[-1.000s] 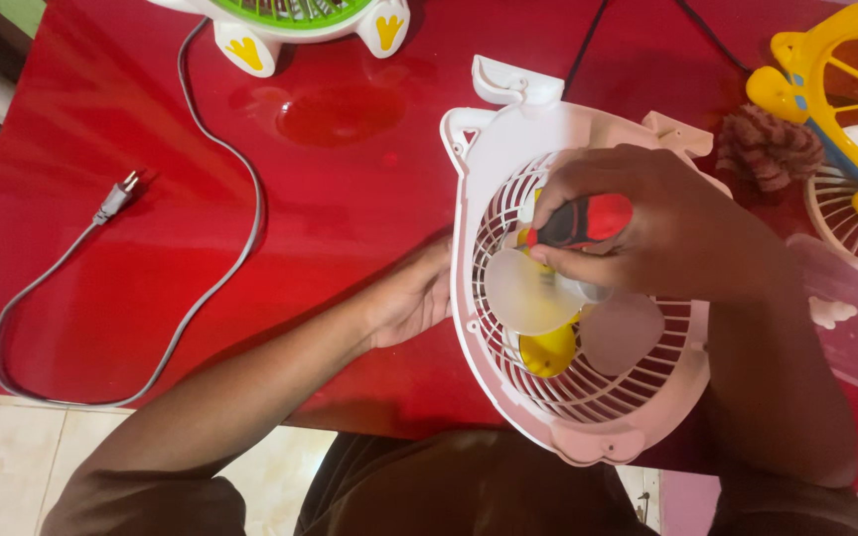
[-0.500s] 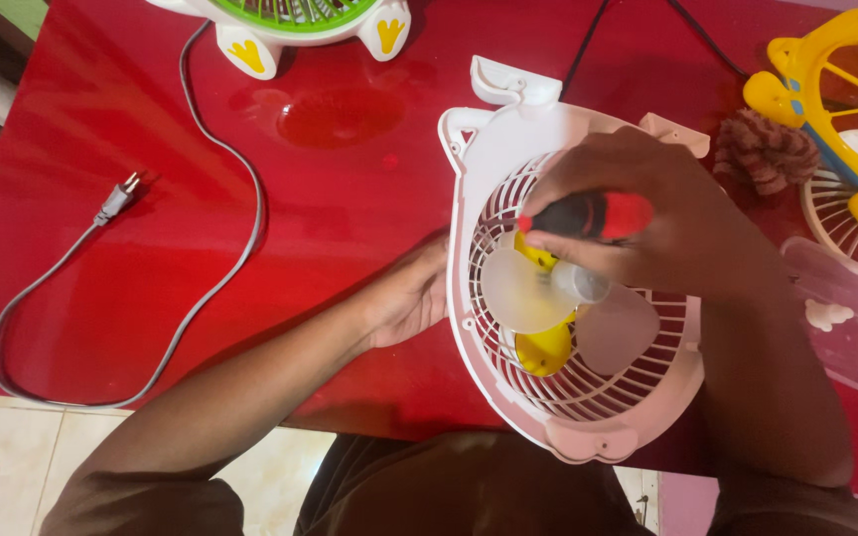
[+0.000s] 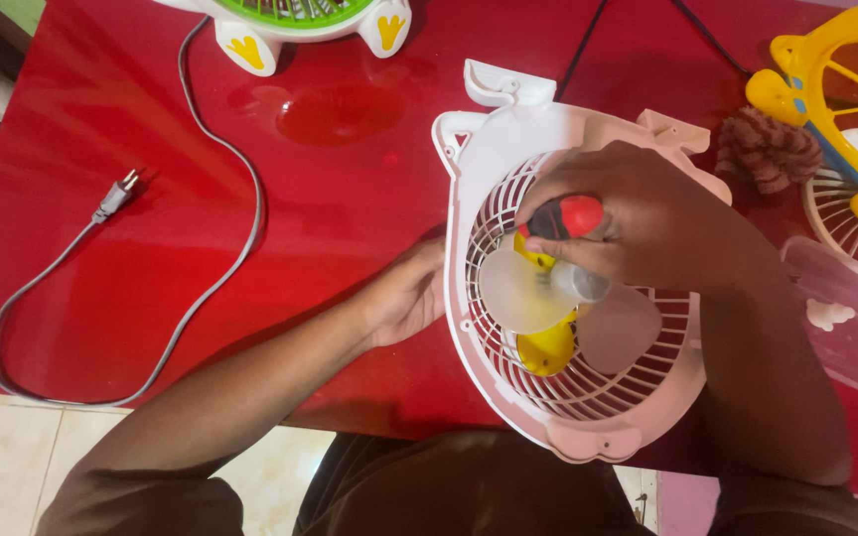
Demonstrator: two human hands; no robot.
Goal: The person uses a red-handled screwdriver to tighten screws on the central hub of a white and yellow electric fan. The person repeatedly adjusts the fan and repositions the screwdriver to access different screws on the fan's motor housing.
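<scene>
A pink and white small fan (image 3: pixel 508 149) lies flat on the red table (image 3: pixel 151 199), its grille facing up with clear blades and a yellow piece showing inside. My right hand (image 3: pixel 647 213) is over the grille, closed around a screwdriver with a red and black handle (image 3: pixel 568 216) that points down toward the fan's hub. My left hand (image 3: pixel 404 298) rests against the fan's left rim, fingers tucked under or beside the housing.
A grey power cord with plug (image 3: pixel 116 194) loops across the left of the table. A green and white fan (image 3: pixel 300 20) sits at the top edge. A yellow fan part (image 3: pixel 846 89), a brown brush-like thing (image 3: pixel 767 149) and a clear plastic box (image 3: pixel 846 318) are at right.
My right hand and the screwdriver have shifted only slightly over the hub. The left hand stays on the rim.
</scene>
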